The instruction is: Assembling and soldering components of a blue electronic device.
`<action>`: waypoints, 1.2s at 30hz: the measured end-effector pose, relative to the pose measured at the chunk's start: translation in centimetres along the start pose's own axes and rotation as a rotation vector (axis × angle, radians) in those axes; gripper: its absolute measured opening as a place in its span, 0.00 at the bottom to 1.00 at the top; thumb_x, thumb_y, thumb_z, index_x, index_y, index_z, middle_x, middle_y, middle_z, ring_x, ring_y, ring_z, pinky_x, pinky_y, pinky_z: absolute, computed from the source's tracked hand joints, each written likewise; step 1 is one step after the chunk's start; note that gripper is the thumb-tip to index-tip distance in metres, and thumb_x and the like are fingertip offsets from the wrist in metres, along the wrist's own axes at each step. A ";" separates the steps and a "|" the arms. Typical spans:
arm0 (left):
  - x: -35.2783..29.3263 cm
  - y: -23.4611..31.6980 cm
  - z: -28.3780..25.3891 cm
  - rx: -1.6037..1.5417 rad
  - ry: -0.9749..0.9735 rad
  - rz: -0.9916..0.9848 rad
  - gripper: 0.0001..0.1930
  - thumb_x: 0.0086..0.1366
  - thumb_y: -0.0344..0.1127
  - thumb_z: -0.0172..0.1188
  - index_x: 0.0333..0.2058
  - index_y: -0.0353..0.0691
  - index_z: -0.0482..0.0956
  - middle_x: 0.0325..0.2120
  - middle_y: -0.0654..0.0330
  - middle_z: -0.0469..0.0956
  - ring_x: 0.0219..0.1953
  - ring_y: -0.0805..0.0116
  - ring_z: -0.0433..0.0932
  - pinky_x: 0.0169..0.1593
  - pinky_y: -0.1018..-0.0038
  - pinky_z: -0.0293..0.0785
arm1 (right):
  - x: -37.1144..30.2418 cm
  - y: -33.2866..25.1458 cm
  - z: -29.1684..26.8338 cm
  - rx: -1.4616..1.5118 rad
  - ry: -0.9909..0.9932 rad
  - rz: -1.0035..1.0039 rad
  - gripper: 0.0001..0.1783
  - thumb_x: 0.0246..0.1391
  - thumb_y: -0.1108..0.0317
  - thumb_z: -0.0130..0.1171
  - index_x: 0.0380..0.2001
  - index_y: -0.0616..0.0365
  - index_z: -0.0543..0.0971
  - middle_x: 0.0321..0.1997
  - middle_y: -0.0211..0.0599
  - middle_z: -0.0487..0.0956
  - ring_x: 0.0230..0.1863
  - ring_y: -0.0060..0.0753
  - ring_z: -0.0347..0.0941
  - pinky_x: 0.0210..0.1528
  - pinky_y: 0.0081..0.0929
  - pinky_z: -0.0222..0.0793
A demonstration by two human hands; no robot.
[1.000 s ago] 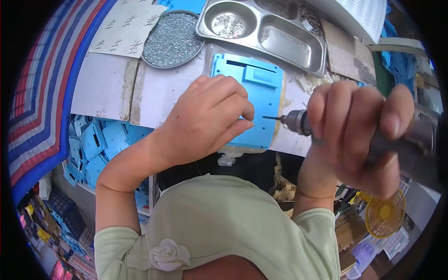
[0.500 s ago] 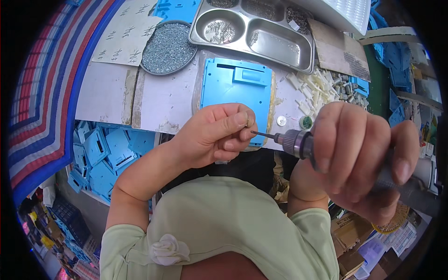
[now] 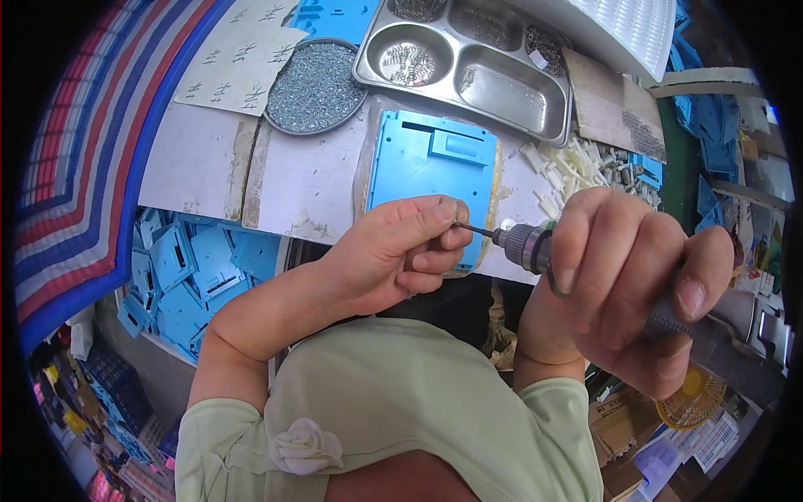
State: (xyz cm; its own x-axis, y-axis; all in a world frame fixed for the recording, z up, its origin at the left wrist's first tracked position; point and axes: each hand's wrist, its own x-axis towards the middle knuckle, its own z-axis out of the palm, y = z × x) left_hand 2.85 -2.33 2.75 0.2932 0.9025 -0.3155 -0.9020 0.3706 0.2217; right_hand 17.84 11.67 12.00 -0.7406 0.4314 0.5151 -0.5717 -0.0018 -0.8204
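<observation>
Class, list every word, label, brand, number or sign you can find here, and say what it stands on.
Pale paper sheet: rows of handwritten marks, not transcribed here.
Cardboard box, lower right: dark print, too small and blurred to read.
White sheet beside it: fine pattern, perhaps print, unreadable.
Power driver in the right hand: no lettering can be made out.

The left hand (image 3: 401, 251) pinches a mostly hidden part (image 3: 457, 221); the right hand (image 3: 631, 284) holds a driver (image 3: 529, 248), bit (image 3: 478, 230) at those fingertips (image 3: 442, 212). Beyond lie 1 panel (image 3: 418, 173) and 1 tray (image 3: 458, 50).
</observation>
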 end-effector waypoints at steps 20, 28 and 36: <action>0.0 2.8 -1.9 1.638 0.406 1.062 0.08 0.69 0.29 0.62 0.30 0.34 0.74 0.23 0.57 0.70 0.23 0.65 0.70 0.28 0.69 0.66 | -4.0 0.9 0.0 -0.081 0.132 0.059 0.18 0.59 0.56 0.64 0.45 0.50 0.70 0.20 0.24 0.70 0.19 0.24 0.65 0.27 0.28 0.66; 0.1 0.3 -1.6 1.783 0.077 0.870 0.06 0.61 0.24 0.67 0.32 0.35 0.77 0.29 0.55 0.78 0.28 0.57 0.77 0.32 0.69 0.73 | -7.1 1.5 -0.7 -0.005 0.160 0.078 0.18 0.59 0.62 0.66 0.45 0.56 0.71 0.22 0.30 0.72 0.22 0.27 0.67 0.28 0.30 0.67; 0.8 -2.8 -0.6 1.558 0.034 0.786 0.10 0.57 0.21 0.70 0.31 0.37 0.76 0.37 0.54 0.85 0.32 0.58 0.84 0.32 0.70 0.79 | -5.4 -0.2 -0.1 -0.059 0.095 0.073 0.14 0.61 0.59 0.60 0.48 0.45 0.71 0.21 0.18 0.73 0.20 0.18 0.67 0.31 0.23 0.68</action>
State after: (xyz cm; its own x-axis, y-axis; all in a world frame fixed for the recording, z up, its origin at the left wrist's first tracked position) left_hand 5.41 -2.76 1.32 -0.0517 0.9587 0.2798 0.3145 -0.2503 0.9157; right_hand 21.94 9.47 9.36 -0.7414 0.5153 0.4298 -0.4936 0.0152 -0.8696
